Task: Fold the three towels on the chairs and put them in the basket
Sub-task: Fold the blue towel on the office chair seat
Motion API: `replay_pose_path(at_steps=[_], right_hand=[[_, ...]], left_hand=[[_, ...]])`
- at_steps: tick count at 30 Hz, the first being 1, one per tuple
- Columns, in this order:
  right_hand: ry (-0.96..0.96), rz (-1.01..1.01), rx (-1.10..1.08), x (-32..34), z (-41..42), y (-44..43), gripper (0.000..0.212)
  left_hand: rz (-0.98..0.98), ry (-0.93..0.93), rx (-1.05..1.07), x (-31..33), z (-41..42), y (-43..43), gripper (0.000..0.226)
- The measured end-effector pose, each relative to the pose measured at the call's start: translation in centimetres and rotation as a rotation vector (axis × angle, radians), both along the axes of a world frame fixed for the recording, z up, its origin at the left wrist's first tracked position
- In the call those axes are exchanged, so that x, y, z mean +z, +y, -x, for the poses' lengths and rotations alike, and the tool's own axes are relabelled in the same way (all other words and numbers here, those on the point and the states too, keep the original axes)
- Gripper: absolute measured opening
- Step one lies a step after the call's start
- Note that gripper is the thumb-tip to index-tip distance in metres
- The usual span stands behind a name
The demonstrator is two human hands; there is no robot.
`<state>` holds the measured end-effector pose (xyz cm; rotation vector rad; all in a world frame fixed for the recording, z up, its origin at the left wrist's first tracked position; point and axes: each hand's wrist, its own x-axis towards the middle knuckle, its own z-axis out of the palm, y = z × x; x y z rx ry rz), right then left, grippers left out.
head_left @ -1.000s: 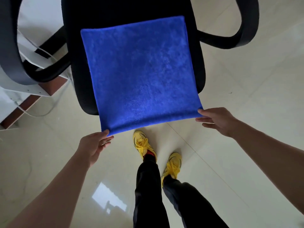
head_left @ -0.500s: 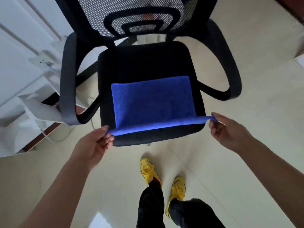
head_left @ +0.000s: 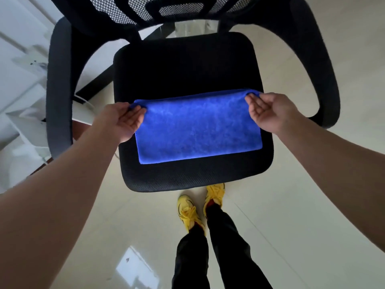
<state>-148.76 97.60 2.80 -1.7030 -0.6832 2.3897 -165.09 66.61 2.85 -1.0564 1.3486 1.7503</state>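
A: Fingers, left hand?
B: Were curled on the blue towel, pinching its far left corner.
A: Right hand?
B: Gripped the far right corner likewise.
A: Towel's location?
B: Lay as a flat rectangle on the front half of the black chair seat.
A: Other items?
B: Yellow shoes stood on the floor before the chair.

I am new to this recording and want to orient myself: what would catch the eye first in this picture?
The bright blue towel stands out first, lying flat on the front half of the black chair seat. The left hand and the right hand each pinch one far corner of it. Below the seat, yellow shoes stand on the pale floor.
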Motion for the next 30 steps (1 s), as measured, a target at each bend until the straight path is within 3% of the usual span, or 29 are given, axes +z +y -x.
replay_pose_path(at_steps=[7, 9, 12, 14, 16, 18, 27, 30], right_hand=[[-0.064, -0.039, 0.079, -1.6, 2.0, 1.7, 0.025], [-0.104, -0.147, 0.068, -1.6, 2.6, 2.2, 0.021], [-0.139, -0.297, 0.101, -1.2, 4.1, 0.6, 0.02], [-0.1, -0.199, 0.234, -1.4, 5.0, -2.5, 0.019], [-0.078, -0.008, 0.346, -2.4, 5.5, -5.3, 0.021], [-0.067, 0.098, 0.364, -3.5, 5.7, -5.3, 0.025], [-0.057, -0.08, -0.009, -3.9, 4.3, 5.0, 0.032], [-0.053, -0.061, 0.021, -2.8, 3.6, 2.3, 0.021]], left_hand=[[0.065, 0.04, 0.072, -2.0, 1.1, 1.3, 0.012], [0.21, 0.141, 0.066, -2.1, 1.2, 1.9, 0.01], [0.466, 0.4, -0.133, -1.6, 0.2, 4.2, 0.015], [0.318, 0.334, -0.273, -1.5, -1.1, 6.6, 0.014], [0.131, 0.138, -0.381, -2.0, -1.7, 7.9, 0.012], [0.026, 0.027, -0.307, -3.1, -1.2, 7.4, 0.013], [-0.012, 0.064, 0.135, -3.0, 2.4, 3.6, 0.026], [-0.025, 0.051, 0.035, -2.3, 0.0, 4.2, 0.016]])
